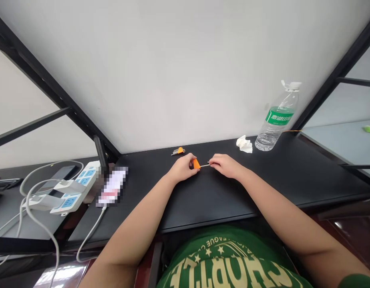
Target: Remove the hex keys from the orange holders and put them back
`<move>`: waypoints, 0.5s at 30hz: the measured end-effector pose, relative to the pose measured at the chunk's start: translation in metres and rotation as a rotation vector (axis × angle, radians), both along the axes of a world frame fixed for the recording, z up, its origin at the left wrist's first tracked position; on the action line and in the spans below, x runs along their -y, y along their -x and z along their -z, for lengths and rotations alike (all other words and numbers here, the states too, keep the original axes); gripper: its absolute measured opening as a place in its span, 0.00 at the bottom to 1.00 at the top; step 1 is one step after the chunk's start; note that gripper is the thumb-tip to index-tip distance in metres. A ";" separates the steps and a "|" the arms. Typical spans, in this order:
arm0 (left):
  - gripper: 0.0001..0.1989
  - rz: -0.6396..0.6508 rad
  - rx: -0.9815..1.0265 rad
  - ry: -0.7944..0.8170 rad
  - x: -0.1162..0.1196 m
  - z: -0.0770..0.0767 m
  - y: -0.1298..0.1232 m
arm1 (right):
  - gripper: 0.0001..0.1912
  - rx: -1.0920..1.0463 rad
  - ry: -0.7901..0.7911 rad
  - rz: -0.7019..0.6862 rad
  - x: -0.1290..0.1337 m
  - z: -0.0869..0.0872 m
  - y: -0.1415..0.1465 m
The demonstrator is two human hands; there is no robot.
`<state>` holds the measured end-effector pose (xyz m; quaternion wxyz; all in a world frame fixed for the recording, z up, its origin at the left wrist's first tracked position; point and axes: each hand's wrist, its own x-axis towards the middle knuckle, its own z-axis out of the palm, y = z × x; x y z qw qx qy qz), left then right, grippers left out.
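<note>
My left hand (185,167) is closed on an orange holder (196,164) above the middle of the black table. A thin metal rod (204,165) reaches from the holder to my right hand (222,165), whose fingers are pinched round its far end. Just behind my left hand, near the wall, lies a second orange holder (180,150) with several metal keys or rods in it. What my fingers cover of the held piece is hidden.
A plastic bottle (276,120) and a crumpled tissue (244,144) are at the back right. On the left are a phone (113,187) with a cable and a white power strip (79,186) with plugs. Black metal frames flank the table (203,204).
</note>
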<state>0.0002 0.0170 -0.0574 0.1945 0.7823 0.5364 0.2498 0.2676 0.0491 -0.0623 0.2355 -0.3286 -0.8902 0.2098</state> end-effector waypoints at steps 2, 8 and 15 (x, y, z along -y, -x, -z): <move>0.22 0.006 -0.007 -0.019 0.002 -0.001 -0.003 | 0.10 -0.014 0.015 -0.009 -0.001 0.001 -0.001; 0.17 0.072 -0.120 -0.131 0.010 -0.003 -0.022 | 0.03 -0.156 0.257 0.011 0.009 0.006 0.027; 0.25 0.005 -0.100 -0.088 0.007 0.000 -0.018 | 0.07 -0.174 0.139 0.214 0.000 0.006 0.018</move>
